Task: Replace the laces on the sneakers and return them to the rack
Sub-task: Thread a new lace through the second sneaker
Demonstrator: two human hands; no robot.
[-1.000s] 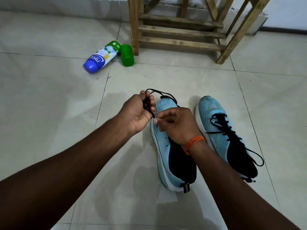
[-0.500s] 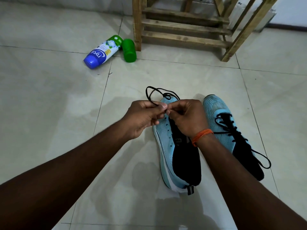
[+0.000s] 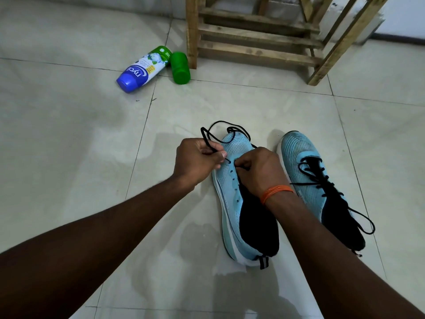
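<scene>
The left hand [image 3: 197,157] pinches the black lace [image 3: 208,137] between thumb and forefinger, the other fingers curled under it. The lace's short tip pokes out past the thumb toward the right hand's fingertips [image 3: 238,162]. Beyond the left knuckles the lace loops over the toe of the unlaced sneaker [image 3: 231,183] and passes out of sight behind the right hand [image 3: 258,173].

The right fingers are curled tight at the top eyelets. The knuckles cover whatever they pinch, lace or fabric, so I cannot tell which. The sneaker's right eyelet row and most of its tongue lie hidden under that hand and its wrist, which wears an orange thread band [image 3: 276,192]. 1 row of empty eyelets shows just below the fingertips.

The laced sneaker [image 3: 307,180] sits just beside the right wrist, on its outer side. Well beyond both hands stands the wooden rack [image 3: 253,34], its top cut off. Past the left fingers lie 2 containers, a blue-capped bottle [image 3: 141,71] and a green container [image 3: 180,67], touching.
</scene>
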